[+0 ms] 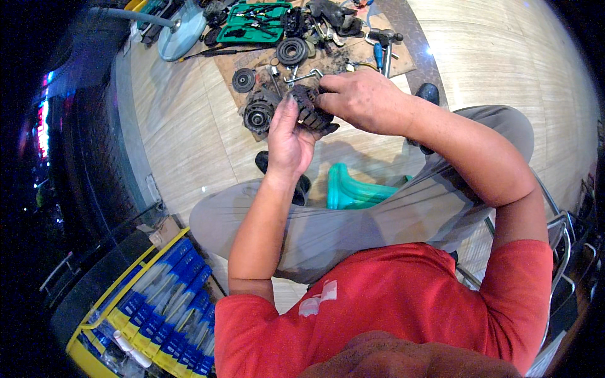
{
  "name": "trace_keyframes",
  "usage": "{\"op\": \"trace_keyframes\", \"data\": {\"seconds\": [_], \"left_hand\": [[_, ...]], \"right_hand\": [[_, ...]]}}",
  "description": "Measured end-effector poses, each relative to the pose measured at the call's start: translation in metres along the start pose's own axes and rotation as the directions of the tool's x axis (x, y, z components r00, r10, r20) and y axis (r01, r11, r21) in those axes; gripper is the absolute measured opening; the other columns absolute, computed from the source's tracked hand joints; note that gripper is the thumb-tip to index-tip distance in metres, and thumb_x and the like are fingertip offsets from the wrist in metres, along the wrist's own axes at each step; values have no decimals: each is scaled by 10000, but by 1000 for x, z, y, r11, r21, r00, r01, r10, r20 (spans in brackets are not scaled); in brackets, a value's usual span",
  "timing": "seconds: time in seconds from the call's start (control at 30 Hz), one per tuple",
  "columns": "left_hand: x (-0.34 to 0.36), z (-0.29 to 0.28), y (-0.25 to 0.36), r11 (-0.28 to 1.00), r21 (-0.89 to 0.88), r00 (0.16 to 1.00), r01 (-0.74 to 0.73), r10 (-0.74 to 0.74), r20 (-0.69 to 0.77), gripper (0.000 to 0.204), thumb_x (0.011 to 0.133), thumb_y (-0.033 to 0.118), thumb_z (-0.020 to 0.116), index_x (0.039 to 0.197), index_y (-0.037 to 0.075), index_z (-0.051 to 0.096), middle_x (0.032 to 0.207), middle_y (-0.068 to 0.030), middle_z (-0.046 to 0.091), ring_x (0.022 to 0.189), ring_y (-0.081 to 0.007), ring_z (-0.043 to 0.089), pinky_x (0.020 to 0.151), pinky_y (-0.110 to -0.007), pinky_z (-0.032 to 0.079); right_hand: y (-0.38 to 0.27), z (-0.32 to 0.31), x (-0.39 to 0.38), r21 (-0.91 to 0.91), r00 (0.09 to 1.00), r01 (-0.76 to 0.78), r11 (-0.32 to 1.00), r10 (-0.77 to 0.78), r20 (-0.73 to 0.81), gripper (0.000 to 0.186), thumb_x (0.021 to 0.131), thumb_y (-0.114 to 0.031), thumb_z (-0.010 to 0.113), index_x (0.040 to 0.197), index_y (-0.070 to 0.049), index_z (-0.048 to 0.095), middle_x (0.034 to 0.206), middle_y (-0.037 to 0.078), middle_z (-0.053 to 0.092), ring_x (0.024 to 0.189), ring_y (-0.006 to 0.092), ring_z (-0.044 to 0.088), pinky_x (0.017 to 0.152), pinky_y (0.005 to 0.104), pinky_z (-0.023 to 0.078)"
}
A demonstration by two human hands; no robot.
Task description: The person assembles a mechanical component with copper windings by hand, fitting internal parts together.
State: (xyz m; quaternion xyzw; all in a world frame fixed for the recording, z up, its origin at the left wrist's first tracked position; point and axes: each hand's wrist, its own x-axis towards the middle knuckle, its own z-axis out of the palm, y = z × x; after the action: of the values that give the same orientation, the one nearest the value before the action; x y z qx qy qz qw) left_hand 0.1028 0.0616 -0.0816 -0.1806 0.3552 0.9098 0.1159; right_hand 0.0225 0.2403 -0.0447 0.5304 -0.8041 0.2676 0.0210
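A dark, greasy alternator part [307,109] with slotted sides is held up in front of me. My left hand [292,143] is closed around its left side and underside, thumb up along the edge. At the part's upper right, my right hand [367,101] has its fingers bent together in a pinch; whatever lies between the fingertips is hidden. Just left of my left hand, a second alternator piece with a round pulley-like front [259,116] rests on a dirty cardboard sheet [236,63]. Beyond the held part lies a bent metal rod [302,77].
On the cardboard are a black ring [292,51], a smaller disc [243,80], a hammer [386,36] and a blue-handled screwdriver [378,55]. A green tool case [253,24] lies open behind. Between my legs stands a green stool [356,188]; a yellow rack [101,315] is at left.
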Motion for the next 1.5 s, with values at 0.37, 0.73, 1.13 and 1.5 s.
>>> {"op": "trace_keyframes", "data": {"seconds": [0.37,0.73,1.13,1.5], "left_hand": [[-2,4,2,998,27,998,59,-58,-22,340,1008,333,410,1223,81,489,1111,-91,613,980,-247,636,785,-478,567],[-2,3,3,987,66,989,146,-145,-28,348,1004,359,409,1212,103,520,1108,-80,620,988,-250,632,787,-491,559],[4,3,-1,996,86,996,14,-7,-85,306,985,298,413,1132,72,557,1058,-71,631,951,-224,630,779,-450,550],[3,-8,25,993,-117,997,-1,-8,-71,570,940,452,305,1370,104,443,1232,-127,581,1043,-325,588,860,-459,493]], "right_hand": [[3,-1,0,-30,998,52,998,-51,32,117,771,-161,562,826,-58,572,807,100,553,688,306,641,570,418,522],[2,-1,0,3,994,3,1000,-3,105,141,788,-171,543,836,-38,535,830,114,526,707,311,610,569,427,484],[-1,-6,4,-2,992,-14,1000,14,128,144,808,-130,535,906,-26,550,888,147,564,725,340,645,618,459,515],[32,-14,-3,-62,977,-177,982,168,-134,170,792,-106,558,945,-30,556,958,165,575,830,357,625,694,439,513]]}}
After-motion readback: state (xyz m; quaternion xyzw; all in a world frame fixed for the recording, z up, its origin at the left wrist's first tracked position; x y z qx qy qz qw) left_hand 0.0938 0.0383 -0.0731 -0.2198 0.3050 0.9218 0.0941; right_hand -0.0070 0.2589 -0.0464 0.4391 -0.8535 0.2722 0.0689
